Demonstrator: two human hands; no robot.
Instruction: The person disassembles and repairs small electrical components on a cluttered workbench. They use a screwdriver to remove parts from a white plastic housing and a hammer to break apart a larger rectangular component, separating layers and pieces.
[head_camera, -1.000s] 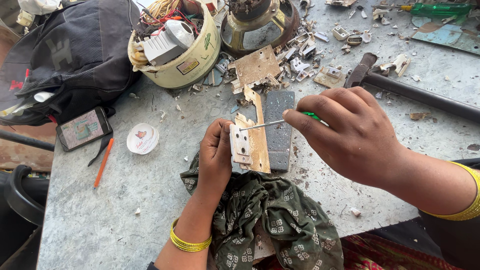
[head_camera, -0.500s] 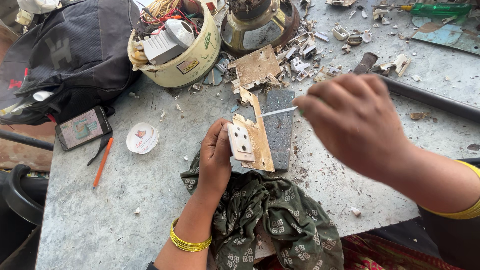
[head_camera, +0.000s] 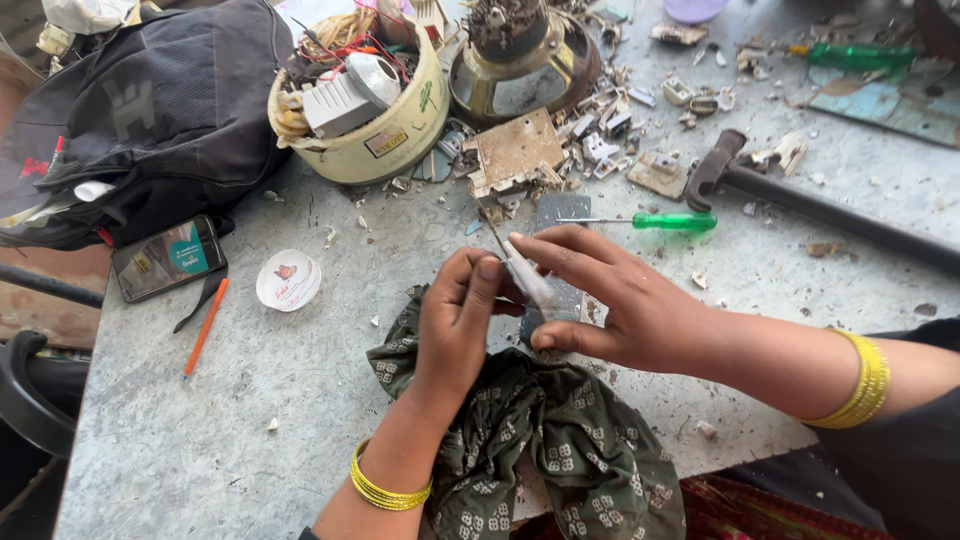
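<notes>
My left hand (head_camera: 455, 325) and my right hand (head_camera: 615, 300) meet over the near middle of the table. Together they pinch a small white plastic part (head_camera: 527, 278) with a thin brown strip sticking up from it. Under them lies a dark grey block (head_camera: 560, 210), mostly hidden by my fingers. A green-handled screwdriver (head_camera: 665, 221) lies loose on the table just beyond my right hand. A green patterned cloth (head_camera: 545, 440) is bunched under my wrists at the table's front edge.
A hammer (head_camera: 735, 170) lies to the right, its handle running off right. Behind are a brown plate (head_camera: 518, 150), scattered broken parts, a cream bowl (head_camera: 385, 135) of wires and a metal motor part (head_camera: 520, 65). At left: black bag (head_camera: 130, 110), phone (head_camera: 167, 258), white lid (head_camera: 288, 280), orange pencil (head_camera: 205, 328).
My right hand has put the screwdriver down on the table and come back to the white part. Both hands now hold that part, lifted off the grey block.
</notes>
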